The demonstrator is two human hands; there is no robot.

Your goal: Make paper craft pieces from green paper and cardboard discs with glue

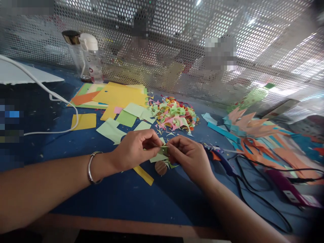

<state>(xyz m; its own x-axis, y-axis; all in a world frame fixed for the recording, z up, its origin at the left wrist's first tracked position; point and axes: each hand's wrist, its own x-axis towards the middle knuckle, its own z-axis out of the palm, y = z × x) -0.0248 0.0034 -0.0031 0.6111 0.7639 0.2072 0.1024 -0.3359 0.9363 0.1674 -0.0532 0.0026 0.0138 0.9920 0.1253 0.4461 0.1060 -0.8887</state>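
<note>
Bare forearms (pixel 50 185) lead to hands (pixel 131 150) pinching a small green paper piece (pixel 164 147).

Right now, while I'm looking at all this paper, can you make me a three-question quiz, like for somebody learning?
1. True or false: the silver bracelet is on the left wrist.
2. Pick one. What is pinched between the left hand and right hand?
A) scissors
B) a small greenish piece
C) a cable
3. How many bottles stand near the mesh screen?

Key: 1. True. 2. B. 3. Two.
</note>
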